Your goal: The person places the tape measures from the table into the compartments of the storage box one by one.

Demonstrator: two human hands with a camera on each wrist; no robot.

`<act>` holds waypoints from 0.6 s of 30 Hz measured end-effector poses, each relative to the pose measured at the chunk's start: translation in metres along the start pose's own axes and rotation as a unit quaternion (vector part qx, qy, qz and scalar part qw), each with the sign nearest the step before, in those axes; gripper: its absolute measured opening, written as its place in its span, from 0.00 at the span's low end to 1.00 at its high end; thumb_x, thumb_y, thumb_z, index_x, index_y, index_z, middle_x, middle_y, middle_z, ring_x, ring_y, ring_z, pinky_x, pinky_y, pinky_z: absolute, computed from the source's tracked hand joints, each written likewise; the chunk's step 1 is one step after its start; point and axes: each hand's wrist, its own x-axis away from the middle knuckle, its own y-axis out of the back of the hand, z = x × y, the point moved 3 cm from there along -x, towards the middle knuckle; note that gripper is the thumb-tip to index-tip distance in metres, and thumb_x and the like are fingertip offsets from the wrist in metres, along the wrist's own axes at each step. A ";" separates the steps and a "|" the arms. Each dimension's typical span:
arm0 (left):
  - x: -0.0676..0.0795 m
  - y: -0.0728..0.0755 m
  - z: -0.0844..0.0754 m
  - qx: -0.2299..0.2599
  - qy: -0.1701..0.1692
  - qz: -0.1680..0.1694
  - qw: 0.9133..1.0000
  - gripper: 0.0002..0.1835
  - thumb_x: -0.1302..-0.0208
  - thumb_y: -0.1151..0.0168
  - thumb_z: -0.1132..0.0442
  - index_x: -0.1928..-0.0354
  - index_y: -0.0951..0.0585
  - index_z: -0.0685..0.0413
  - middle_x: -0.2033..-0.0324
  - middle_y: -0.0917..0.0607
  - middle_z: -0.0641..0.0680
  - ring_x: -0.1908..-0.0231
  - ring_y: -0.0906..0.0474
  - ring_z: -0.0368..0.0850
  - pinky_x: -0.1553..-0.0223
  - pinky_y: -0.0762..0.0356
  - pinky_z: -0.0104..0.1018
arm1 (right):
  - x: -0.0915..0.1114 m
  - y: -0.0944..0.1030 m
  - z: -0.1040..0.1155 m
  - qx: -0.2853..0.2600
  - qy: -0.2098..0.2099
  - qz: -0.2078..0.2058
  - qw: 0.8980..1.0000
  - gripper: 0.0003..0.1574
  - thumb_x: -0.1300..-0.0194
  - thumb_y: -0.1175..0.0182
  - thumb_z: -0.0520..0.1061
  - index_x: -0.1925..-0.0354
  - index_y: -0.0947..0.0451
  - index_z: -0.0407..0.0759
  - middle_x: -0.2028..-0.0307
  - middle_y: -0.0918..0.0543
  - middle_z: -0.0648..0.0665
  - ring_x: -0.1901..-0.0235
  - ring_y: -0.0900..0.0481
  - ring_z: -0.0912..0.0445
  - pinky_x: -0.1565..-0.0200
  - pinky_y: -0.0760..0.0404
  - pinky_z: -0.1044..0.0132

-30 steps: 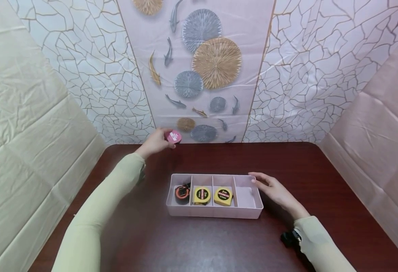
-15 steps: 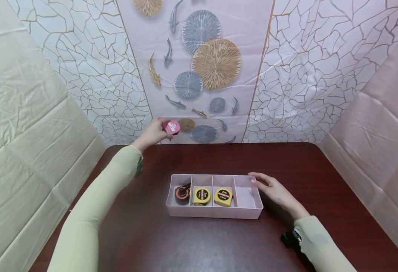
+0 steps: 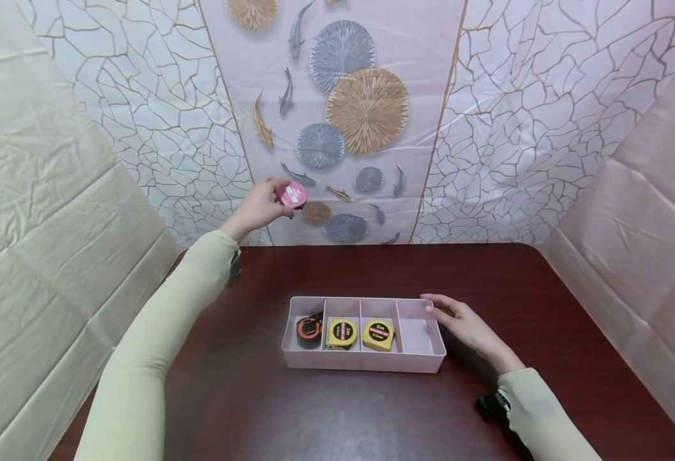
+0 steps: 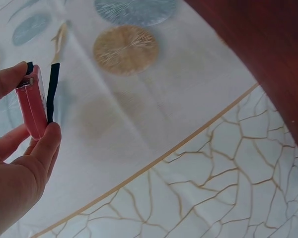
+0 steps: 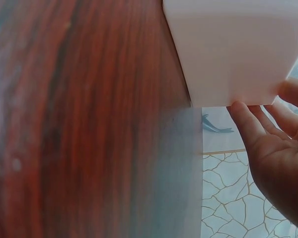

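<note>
Raised above the far table edge, my left hand (image 3: 259, 206) pinches a pink tape measure (image 3: 292, 195) between thumb and fingers. In the left wrist view its narrow side and a black strap (image 4: 52, 91) show. A pale pink divided box (image 3: 366, 362) sits on the table. From left, three compartments hold an orange-and-black tape measure (image 3: 309, 330), a yellow tape measure (image 3: 342, 333) and a second yellow tape measure (image 3: 378, 335); the rightmost compartment is bare. My right hand (image 3: 470, 326) holds the box's far right corner, thumb at the rim and fingers against the outside.
The dark red-brown table (image 3: 245, 403) extends around the box. Behind it hangs a patterned backdrop (image 3: 366, 109), with pale cloth walls on the left (image 3: 55, 211) and right (image 3: 643, 211). A black wrist camera (image 3: 492, 406) sits by the right sleeve.
My left hand has risen with the pink tape measure, from near the table's far edge to higher in front of the backdrop. The right hand and the box have stayed put.
</note>
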 end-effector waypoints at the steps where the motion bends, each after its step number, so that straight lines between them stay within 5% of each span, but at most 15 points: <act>1: -0.001 0.002 -0.001 -0.001 -0.003 -0.004 1.000 0.42 0.49 0.24 0.66 0.32 0.31 0.70 0.41 0.28 0.70 0.46 0.28 0.62 0.42 0.28 0.52 | 0.000 0.000 0.000 0.000 0.001 0.000 1.000 0.30 0.24 0.44 0.51 0.30 0.30 0.38 0.32 0.29 0.33 0.30 0.38 0.37 0.33 0.42 0.34; 8: -0.003 0.014 -0.009 0.004 -0.013 -0.021 1.000 0.43 0.50 0.23 0.64 0.32 0.30 0.69 0.41 0.27 0.69 0.46 0.27 0.60 0.42 0.27 0.51 | 0.001 0.000 0.000 -0.002 0.001 0.001 1.000 0.30 0.24 0.44 0.51 0.30 0.31 0.38 0.32 0.30 0.32 0.30 0.39 0.37 0.32 0.42 0.34; 18: -0.006 0.011 -0.022 0.020 -0.010 -0.015 1.000 0.42 0.47 0.23 0.63 0.30 0.30 0.66 0.39 0.28 0.67 0.43 0.25 0.60 0.42 0.25 0.47 | 0.000 -0.001 0.000 -0.002 0.005 0.002 1.000 0.30 0.24 0.44 0.50 0.30 0.31 0.38 0.32 0.30 0.32 0.30 0.39 0.36 0.32 0.42 0.33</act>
